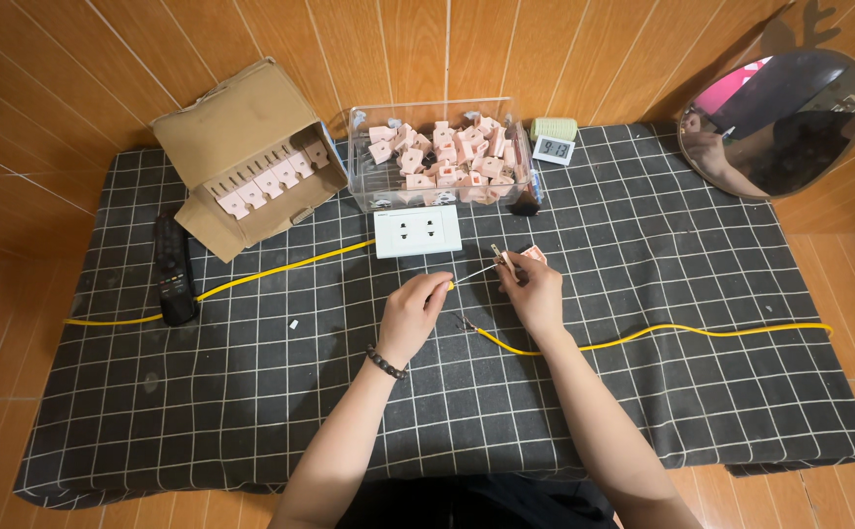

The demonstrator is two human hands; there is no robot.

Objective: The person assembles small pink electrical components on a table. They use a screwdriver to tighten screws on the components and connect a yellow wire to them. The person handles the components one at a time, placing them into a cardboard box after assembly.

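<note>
My left hand (pixel 414 315) pinches the end of a yellow wire (pixel 251 278) that runs off to the left across the checked cloth; its bare metal tip points toward my right hand. My right hand (pixel 535 292) holds a small pink plastic socket part (pixel 533 254) with a thin screwdriver-like tool upright beside it. A second yellow wire (pixel 662 334) lies under my right wrist and trails to the right. A white wall socket plate (pixel 417 231) lies just beyond both hands.
A clear plastic bin (pixel 361 186) holds several pink parts. An open cardboard box (pixel 214 132) with a row of pink parts stands at the back left. A black remote (pixel 172 268), a small digital clock (pixel 553 149) and a round mirror (pixel 782 122) are also on the table.
</note>
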